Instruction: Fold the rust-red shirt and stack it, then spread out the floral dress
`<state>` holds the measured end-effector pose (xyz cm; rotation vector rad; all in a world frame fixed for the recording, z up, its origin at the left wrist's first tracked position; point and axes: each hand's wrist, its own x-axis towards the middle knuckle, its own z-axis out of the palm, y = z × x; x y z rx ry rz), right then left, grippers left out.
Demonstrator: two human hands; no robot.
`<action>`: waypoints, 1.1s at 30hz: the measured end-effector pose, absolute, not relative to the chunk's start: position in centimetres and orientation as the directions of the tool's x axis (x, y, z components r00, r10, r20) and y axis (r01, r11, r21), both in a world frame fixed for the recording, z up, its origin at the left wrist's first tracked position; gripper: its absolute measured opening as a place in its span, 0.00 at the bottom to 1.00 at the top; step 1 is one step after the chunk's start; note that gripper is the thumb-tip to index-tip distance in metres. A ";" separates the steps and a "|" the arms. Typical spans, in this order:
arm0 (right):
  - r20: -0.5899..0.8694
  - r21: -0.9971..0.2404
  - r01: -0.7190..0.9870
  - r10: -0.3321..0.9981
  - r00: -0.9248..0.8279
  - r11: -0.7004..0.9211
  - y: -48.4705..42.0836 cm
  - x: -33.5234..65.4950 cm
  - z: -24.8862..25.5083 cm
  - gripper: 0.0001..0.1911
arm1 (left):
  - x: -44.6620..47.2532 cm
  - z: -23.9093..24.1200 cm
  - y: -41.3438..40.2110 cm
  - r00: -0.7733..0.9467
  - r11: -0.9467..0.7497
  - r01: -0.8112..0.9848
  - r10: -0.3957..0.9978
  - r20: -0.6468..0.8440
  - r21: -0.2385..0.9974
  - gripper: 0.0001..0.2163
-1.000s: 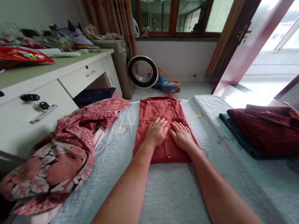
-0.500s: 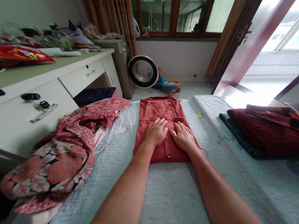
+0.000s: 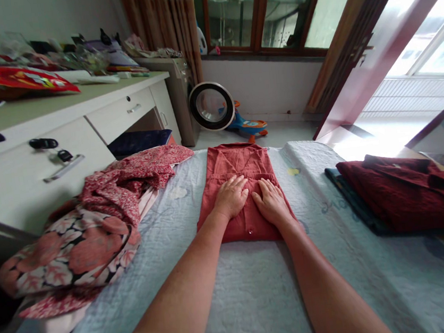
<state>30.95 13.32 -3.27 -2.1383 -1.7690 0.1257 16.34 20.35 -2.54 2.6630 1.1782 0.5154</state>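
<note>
A rust-red buttoned shirt lies folded into a long narrow strip on the pale blue quilted bed cover. My left hand rests flat on its middle, fingers stretched out. Beside it, my right hand also lies flat on the shirt with fingers spread. The two hands almost touch each other. Neither hand holds anything.
A heap of red floral clothes sits on the bed's left side. A folded dark red garment lies on a dark one at the right. A white desk with drawers stands left; a washing machine and toy car are beyond.
</note>
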 end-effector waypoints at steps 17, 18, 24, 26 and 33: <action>0.092 -0.329 0.938 0.985 0.147 -0.109 13.6 31.1 -3.3 0.28 | 16.3 -2.4 20.3 0.629 -0.666 0.674 0.744 0.224 0.319 0.22; 0.092 -0.327 0.939 0.985 0.146 -0.109 13.6 31.1 -3.3 0.28 | 16.3 -2.4 20.3 0.629 -0.665 0.676 0.745 0.221 0.318 0.22; 0.096 -0.319 0.941 0.984 0.149 -0.111 13.7 31.2 -3.6 0.28 | 16.4 -2.5 20.4 0.628 -0.663 0.678 0.747 0.219 0.317 0.22; 0.098 -0.318 0.942 0.984 0.149 -0.111 13.7 31.2 -3.6 0.28 | 16.4 -2.5 20.4 0.629 -0.666 0.674 0.744 0.226 0.319 0.22; 0.107 -0.320 0.941 0.983 0.150 -0.109 13.6 31.1 -3.3 0.28 | 16.3 -2.4 20.3 0.632 -0.667 0.674 0.744 0.219 0.318 0.22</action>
